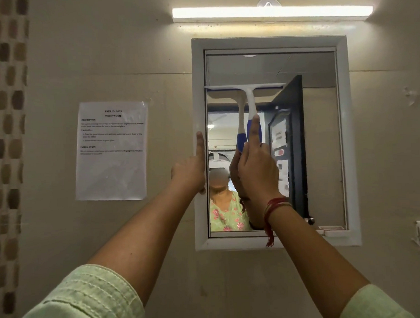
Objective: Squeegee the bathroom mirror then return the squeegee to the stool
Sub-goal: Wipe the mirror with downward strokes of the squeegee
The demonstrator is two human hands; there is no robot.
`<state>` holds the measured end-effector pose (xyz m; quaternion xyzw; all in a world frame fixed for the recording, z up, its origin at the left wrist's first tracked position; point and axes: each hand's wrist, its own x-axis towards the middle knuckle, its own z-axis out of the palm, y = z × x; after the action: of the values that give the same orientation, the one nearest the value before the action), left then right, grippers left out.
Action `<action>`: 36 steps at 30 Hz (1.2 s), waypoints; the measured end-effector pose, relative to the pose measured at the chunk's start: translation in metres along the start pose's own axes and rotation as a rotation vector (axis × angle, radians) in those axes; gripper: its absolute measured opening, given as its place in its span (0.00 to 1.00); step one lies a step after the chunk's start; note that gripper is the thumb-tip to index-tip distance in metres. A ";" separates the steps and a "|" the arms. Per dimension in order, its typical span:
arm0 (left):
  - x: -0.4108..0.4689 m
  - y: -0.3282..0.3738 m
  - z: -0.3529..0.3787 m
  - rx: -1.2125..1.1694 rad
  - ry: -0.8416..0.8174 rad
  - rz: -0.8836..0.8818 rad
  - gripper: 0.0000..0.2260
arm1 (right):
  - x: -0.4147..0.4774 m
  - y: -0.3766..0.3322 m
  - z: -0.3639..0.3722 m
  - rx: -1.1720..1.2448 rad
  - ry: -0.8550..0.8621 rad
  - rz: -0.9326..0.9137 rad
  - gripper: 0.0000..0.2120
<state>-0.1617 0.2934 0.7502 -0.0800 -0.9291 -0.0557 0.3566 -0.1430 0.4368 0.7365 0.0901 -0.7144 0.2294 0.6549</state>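
Framed mirror [323, 155] — squeegee [251, 98] blade lying level across its upper left, handle hanging straight down into the right hand [257, 171], fingers wrapping it. Left hand [190, 169] bracing the frame, fingers extended, holding nothing.

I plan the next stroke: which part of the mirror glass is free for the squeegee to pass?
Free: the right strip of the white-framed mirror. Crowded: the left half, with the white-and-blue squeegee, right hand and left hand.

The single head view looks forward and slightly upward, close to the wall-mounted mirror [272, 142], both arms reaching in from below.
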 end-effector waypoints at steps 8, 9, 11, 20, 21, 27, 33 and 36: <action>-0.004 -0.002 0.002 -0.010 -0.002 -0.010 0.59 | -0.032 0.005 -0.005 0.025 -0.064 0.023 0.37; -0.005 -0.003 0.002 -0.014 0.003 -0.008 0.59 | -0.035 0.005 -0.006 0.029 -0.073 0.030 0.38; -0.007 -0.006 0.003 -0.012 0.027 -0.010 0.58 | -0.042 0.005 -0.006 0.036 -0.096 0.041 0.39; -0.011 -0.010 0.010 -0.036 0.043 -0.022 0.56 | -0.074 0.007 -0.011 -0.044 -0.139 0.093 0.35; -0.010 -0.010 0.011 -0.037 0.046 -0.021 0.56 | -0.078 0.007 -0.010 -0.065 -0.140 0.095 0.34; -0.009 -0.012 0.013 -0.056 0.048 -0.010 0.55 | -0.108 0.008 -0.018 -0.063 -0.188 0.122 0.30; -0.006 -0.019 0.011 -0.137 -0.051 0.027 0.55 | -0.139 0.005 -0.022 -0.008 -0.207 0.134 0.35; -0.007 -0.020 0.009 -0.139 -0.050 0.025 0.54 | -0.150 0.004 -0.023 0.023 -0.208 0.151 0.34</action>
<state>-0.1667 0.2743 0.7380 -0.1176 -0.9305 -0.1139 0.3277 -0.1058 0.4248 0.5898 0.0667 -0.7805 0.2757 0.5570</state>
